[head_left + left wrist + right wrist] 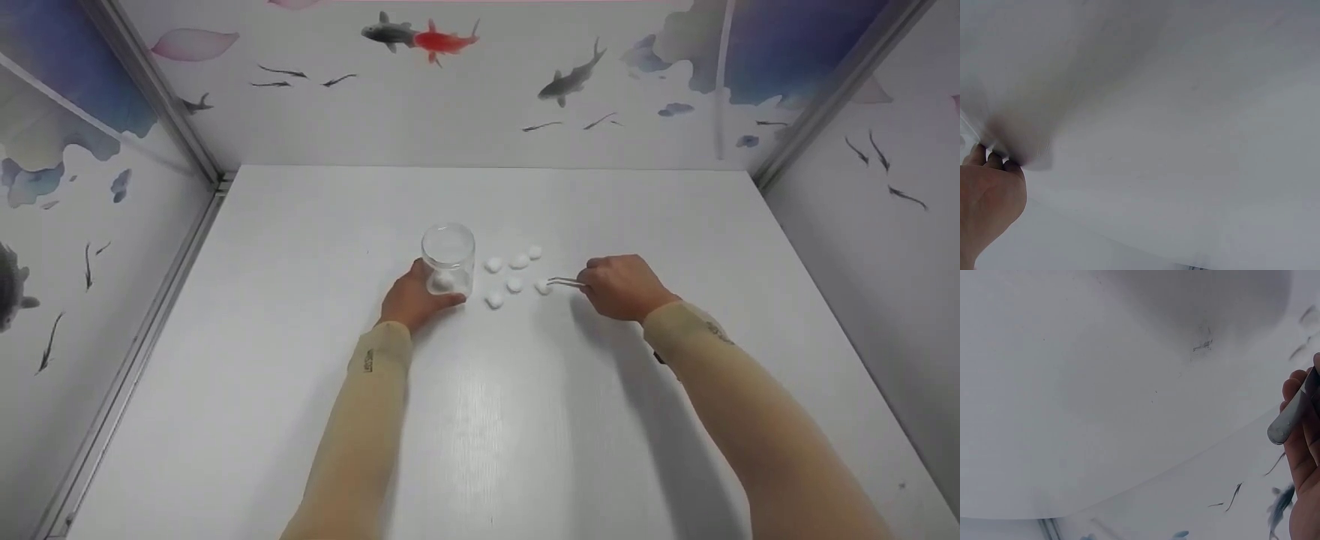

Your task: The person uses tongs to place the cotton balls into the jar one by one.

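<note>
Sleeves (pixel 356 427): dark print on both, too small to read. Left hand (pixel 418 298): fingers curled round clear jar (pixel 450 264), 1 white ball (pixel 443 282) visible inside. Right hand (pixel 624 287): closed round tweezers (pixel 568 282), tips at nearest of 6 loose white balls (pixel 514 286) between hands; whether pinched, cannot tell. Tabletop (pixel 480 450) extends outward of each hand, and beyond both to far edge at patterned wall (pixel 465 120).

Lettering (pixel 368 361) on left sleeve (pixel 361 435) and right sleeve (pixel 746 405) is unreadable.

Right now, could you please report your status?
Left hand holds jar, white ball inside. Right hand grips tweezers at another ball. Loose balls between jar and tweezers.
</note>
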Demonstrator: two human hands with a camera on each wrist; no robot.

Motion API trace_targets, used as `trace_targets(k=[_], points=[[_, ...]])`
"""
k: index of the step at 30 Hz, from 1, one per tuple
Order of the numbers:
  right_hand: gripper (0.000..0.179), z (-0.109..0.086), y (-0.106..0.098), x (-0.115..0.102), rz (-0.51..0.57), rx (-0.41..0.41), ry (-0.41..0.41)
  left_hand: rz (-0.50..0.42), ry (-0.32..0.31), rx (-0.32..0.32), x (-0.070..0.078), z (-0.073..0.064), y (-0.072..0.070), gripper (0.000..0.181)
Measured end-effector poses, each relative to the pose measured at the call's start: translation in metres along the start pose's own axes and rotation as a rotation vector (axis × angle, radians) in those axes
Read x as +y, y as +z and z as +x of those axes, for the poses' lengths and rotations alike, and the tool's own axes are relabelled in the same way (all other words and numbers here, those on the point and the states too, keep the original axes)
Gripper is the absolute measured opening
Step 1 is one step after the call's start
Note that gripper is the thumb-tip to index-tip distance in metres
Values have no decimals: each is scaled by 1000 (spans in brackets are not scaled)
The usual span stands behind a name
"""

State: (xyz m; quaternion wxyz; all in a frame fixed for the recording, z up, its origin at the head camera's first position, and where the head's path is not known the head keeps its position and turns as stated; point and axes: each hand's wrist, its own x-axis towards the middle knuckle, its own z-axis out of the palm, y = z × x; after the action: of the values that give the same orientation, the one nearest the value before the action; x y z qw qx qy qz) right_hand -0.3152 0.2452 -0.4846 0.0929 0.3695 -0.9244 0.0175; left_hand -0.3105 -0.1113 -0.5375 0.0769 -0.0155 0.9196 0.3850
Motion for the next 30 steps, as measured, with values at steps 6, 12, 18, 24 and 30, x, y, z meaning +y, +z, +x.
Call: trace_targets(k=[6, 12, 18, 24, 30], points=[[5, 0, 3, -1, -19, -27, 1, -21, -10, -9, 1, -3, 0, 103], [5, 2, 7, -1, -25, -31, -1, -15, -10, -1, 1, -3, 0, 104], [5, 4, 11, -1, -19, -42, -9, -20, -6, 7, -1, -1, 2, 102], [6, 6, 12, -2, -14, -37, -13, -17, 6, 15, -2, 1, 3, 101], [6, 8, 11, -2, -6, -42, -15, -4, 6, 7, -2, 1, 2, 103]])
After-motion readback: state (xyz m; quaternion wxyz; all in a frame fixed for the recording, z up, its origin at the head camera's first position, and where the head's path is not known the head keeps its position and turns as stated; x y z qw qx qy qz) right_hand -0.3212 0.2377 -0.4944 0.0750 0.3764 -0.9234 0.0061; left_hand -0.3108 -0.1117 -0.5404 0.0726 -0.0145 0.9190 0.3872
